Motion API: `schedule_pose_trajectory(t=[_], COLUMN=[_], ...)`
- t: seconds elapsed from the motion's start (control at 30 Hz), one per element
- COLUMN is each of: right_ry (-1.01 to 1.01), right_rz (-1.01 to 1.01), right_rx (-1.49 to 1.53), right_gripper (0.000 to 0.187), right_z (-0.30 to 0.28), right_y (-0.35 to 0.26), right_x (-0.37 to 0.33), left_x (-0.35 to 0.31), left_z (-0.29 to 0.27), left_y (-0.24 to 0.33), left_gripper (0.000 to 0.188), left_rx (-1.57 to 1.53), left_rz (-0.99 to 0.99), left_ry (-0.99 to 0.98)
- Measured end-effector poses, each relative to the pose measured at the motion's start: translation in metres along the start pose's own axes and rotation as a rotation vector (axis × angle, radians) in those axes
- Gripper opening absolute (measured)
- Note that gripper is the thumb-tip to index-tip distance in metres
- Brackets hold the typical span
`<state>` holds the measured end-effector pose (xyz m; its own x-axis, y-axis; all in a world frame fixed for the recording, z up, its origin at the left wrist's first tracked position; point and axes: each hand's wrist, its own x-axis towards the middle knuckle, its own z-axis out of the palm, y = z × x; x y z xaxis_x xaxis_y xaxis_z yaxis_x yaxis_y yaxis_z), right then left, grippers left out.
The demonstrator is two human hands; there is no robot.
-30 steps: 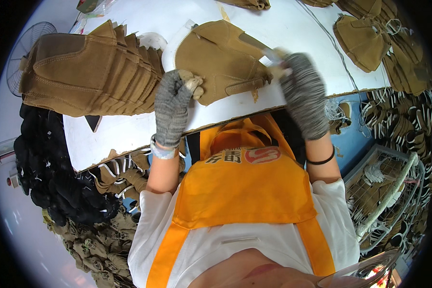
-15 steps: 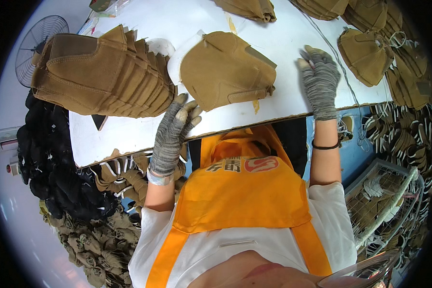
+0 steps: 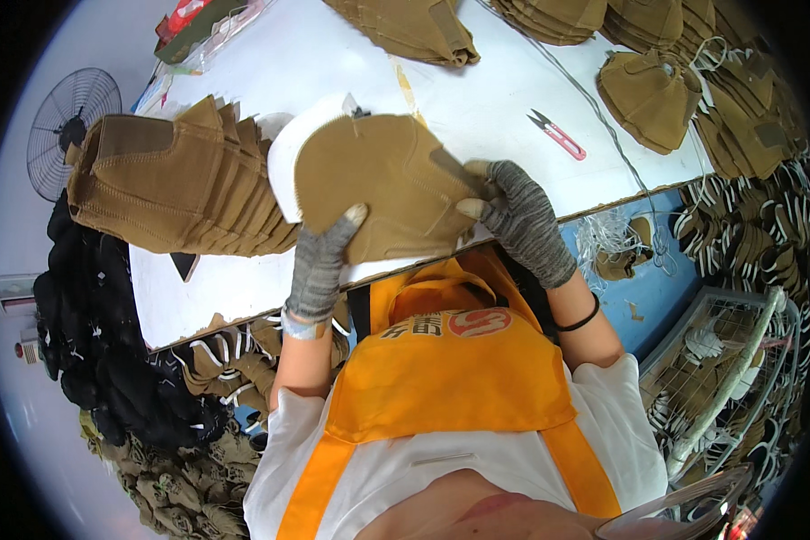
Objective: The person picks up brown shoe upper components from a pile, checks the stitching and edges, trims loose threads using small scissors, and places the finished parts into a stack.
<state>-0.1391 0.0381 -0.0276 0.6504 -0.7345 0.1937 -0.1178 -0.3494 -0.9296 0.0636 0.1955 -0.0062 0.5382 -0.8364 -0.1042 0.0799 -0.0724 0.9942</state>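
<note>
A brown suede-like shoe upper (image 3: 378, 184) with a white toe lining is held over the front of the white table (image 3: 243, 297). My left hand (image 3: 322, 265), in a grey knit glove with bare-looking pale fingertips, grips its near left edge, thumb on top and fingers hidden beneath. At the opposite edge, my gloved right hand (image 3: 526, 220) pinches the upper between thumb and fingers. Pink-handled thread snips (image 3: 560, 137) lie on the table beyond my right hand. To the left stands a nested stack of similar brown uppers (image 3: 175, 184).
More brown uppers (image 3: 405, 31) lie at the far edge, with bundles of them (image 3: 652, 99) at far right. A cable (image 3: 594, 103) crosses the tabletop. A fan (image 3: 74, 126) stands at left, above dark piled pieces (image 3: 90, 315). A wire basket (image 3: 711, 369) is at lower right.
My right hand has moved left from beside the cable and taken hold of the upper, uncovering the snips. My left hand now grips the upper, which has shifted left and nearer.
</note>
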Motion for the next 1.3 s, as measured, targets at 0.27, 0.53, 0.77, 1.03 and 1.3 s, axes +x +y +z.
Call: schedule_pose_trajectory(t=[0.27,0.53,0.77,1.03,1.3], right_ry=[-0.014,-0.034,0.358,0.734,0.667], right_rz=[0.022,-0.408,-0.178,0.386,1.247], right_rx=[-0.268,-0.771,-0.589,-0.392,-1.108], right_gripper=[0.048,0.021,0.011,0.027,0.064], right_z=[-0.013,-0.001,-0.091,-0.253,-0.357], right_y=[-0.001,0.017,0.009,0.040,0.081], right_x=[0.034,0.063,0.010,-0.133,-0.326], left_x=[-0.022,-0.028,-0.022,-0.012,0.005], left_z=[-0.016,-0.012,0.005,0.035,0.052], left_y=[-0.016,-0.014,-0.011,0.005,-0.006], left_gripper=[0.058,0.055,0.048,0.045,0.069], left_rx=[-0.109,-0.072,-0.064,0.265,0.184], left_rz=[-0.119,-0.120,-0.140,0.126,0.203], left_ry=[0.063,0.099,0.020,-0.089,-0.133])
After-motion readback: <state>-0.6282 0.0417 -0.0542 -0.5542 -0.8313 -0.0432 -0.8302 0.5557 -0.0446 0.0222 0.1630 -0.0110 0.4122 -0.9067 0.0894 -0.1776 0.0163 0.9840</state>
